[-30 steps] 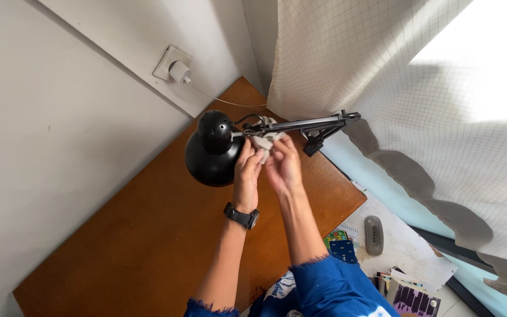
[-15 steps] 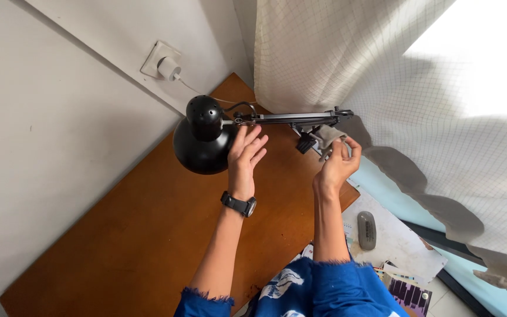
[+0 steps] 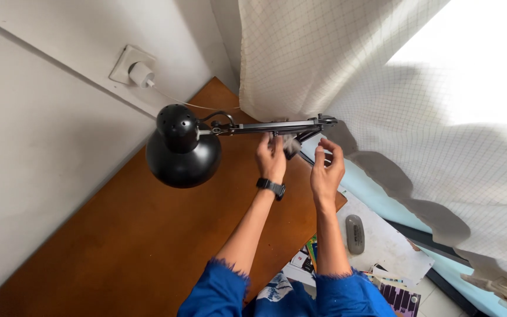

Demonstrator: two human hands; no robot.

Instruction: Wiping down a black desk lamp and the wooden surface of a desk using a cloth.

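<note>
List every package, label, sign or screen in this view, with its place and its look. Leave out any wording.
Printed sheet: on the desk edge beside the right forearm, green and yellow stripes, mostly hidden.
White paper: right of the desk, flat, pale, with a grey oval object lying on it.
Striped card: bottom right, dark purple with light bars.
Wristwatch: on the left wrist, black; its face is not readable.
No signs.

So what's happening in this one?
A person in blue sleeves is working on a black desk lamp above a wooden desk. The left hand, wearing a dark wristwatch, reaches up to the lamp's arm, with something blurred at its fingers. The right hand is open just beside it, holding nothing visible. A plug sits in the wall socket; a checked curtain hangs at the right.
</note>
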